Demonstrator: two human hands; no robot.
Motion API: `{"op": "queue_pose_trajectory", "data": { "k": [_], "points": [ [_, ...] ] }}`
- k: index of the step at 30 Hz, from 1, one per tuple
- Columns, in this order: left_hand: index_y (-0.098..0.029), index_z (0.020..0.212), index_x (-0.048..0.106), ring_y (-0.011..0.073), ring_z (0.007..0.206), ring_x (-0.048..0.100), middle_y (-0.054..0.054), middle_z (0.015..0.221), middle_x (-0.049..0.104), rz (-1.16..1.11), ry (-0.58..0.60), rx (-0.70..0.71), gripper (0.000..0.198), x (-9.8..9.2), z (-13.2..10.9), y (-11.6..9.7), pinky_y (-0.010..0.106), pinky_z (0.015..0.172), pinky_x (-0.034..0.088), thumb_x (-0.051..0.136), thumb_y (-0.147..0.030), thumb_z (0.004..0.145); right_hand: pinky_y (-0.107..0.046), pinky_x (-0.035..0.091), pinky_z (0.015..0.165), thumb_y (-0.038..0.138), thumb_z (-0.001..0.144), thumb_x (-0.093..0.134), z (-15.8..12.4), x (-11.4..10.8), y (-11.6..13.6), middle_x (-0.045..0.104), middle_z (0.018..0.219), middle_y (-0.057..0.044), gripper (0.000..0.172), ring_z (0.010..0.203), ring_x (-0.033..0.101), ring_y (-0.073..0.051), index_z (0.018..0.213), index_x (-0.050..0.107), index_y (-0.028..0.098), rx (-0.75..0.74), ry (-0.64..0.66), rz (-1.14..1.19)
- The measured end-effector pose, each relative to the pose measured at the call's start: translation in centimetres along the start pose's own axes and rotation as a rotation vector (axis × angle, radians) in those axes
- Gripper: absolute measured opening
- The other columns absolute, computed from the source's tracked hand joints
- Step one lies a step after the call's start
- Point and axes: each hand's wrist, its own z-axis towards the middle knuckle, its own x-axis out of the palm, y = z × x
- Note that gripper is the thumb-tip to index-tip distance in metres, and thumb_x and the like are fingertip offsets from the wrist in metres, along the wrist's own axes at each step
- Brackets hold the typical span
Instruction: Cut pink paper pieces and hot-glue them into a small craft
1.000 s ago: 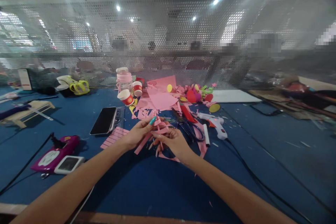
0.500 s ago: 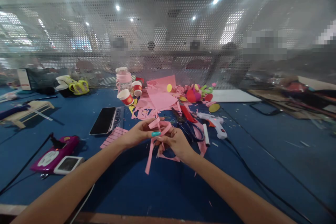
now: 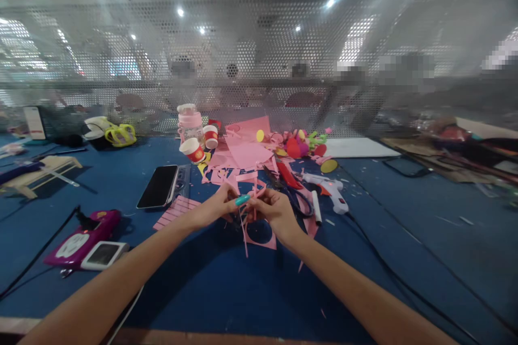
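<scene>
Between my two hands are thin pink paper strips (image 3: 245,234), pinched close together above the blue table. My left hand (image 3: 220,206) is closed on the strips, its thumb with a long turquoise nail pressed against them. From the other side my right hand (image 3: 275,213) grips the same strips, its fingertips almost touching the left thumb. One strip end hangs down below the fingers, and another piece stands up above them. Just under the hands lies a pink paper sheet with a round hole cut in it (image 3: 267,242). How the strips join is hidden by the fingers.
A glue gun (image 3: 334,194), a white stick (image 3: 316,207) and scissors (image 3: 297,199) lie to the right. Pink paper scraps (image 3: 246,151), paper cups (image 3: 192,149) and a bottle (image 3: 190,121) stand behind. A phone (image 3: 158,187) and a purple power bank (image 3: 83,237) are on the left.
The pink strips have turned edge-on between my fingers, and the loop seen earlier no longer shows. My hands have drawn slightly closer together, uncovering more of the holed sheet.
</scene>
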Motion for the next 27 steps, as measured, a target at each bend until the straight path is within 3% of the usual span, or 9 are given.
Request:
{"op": "queue_pose_trajectory", "data": {
  "k": [4,9,17,22,27],
  "points": [
    [-0.013,0.078,0.049,0.0062,0.046,0.046,-0.001,0.062,0.052,0.12,0.136,0.004,0.038,0.5,0.1,0.0,0.02,0.043,0.037,0.058,-0.048,0.068,-0.022,0.049,0.04,0.035,0.05,0.075,0.2,-0.3,-0.2,0.059,0.047,0.003,0.032,0.038,0.056,-0.011,0.061,0.052,0.015,0.017,-0.007,0.03],
    [-0.012,0.077,0.052,0.0059,0.05,0.045,-0.001,0.065,0.052,0.133,0.184,0.082,0.031,-0.1,0.5,0.2,0.02,0.047,0.037,0.059,-0.041,0.07,-0.021,0.048,0.04,0.036,0.053,0.074,0.2,-0.4,0.4,0.058,0.047,0.004,0.033,0.035,0.053,-0.009,0.059,0.049,0.015,0.033,-0.02,0.045],
    [-0.015,0.061,0.043,0.0052,0.046,0.036,-0.007,0.051,0.037,0.401,0.155,0.166,0.028,-1.7,0.4,0.0,0.018,0.045,0.029,0.058,-0.037,0.07,-0.019,0.044,0.035,0.035,0.056,0.073,0.4,-1.0,0.9,0.059,0.048,0.002,0.029,0.033,0.051,-0.008,0.058,0.053,0.014,0.059,0.034,0.035],
    [-0.015,0.062,0.047,0.0067,0.052,0.04,-0.005,0.056,0.046,0.679,0.097,0.261,0.023,-2.2,0.3,0.1,0.018,0.049,0.03,0.055,-0.033,0.072,-0.019,0.044,0.033,0.038,0.06,0.07,0.5,-1.2,0.6,0.059,0.048,0.002,0.031,0.03,0.048,-0.007,0.056,0.051,0.014,0.07,0.077,0.057],
    [-0.014,0.065,0.052,0.0077,0.051,0.043,-0.003,0.055,0.051,0.782,0.074,0.259,0.022,-2.2,0.4,0.5,0.019,0.048,0.031,0.051,-0.034,0.075,-0.019,0.043,0.032,0.037,0.06,0.07,0.4,-1.2,0.5,0.059,0.048,0.002,0.029,0.03,0.048,-0.007,0.058,0.053,0.014,0.084,0.116,0.069]
  ]
}}
